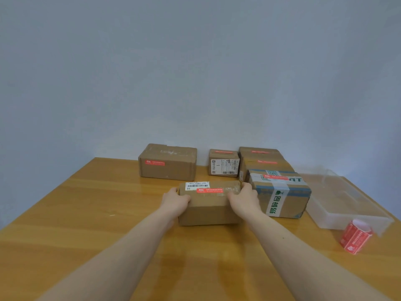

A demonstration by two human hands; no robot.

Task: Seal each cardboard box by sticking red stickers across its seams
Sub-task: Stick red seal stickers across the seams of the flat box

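Nearest on the worktop [86, 213], the left hand [175, 200] and right hand [244, 197] grasp the ends of a cardboard box [208, 210], fingers curled over its top edges beside its red sticker [209, 190]. A steady, level grip from both sides probably suits shifting it. The sticker roll [355, 236] stands near right; the stickered boxes [168, 162] wait farther back.

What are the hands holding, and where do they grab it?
Both hands hold one cardboard box: the left hand grips its left end, the right hand its right end, near the top.
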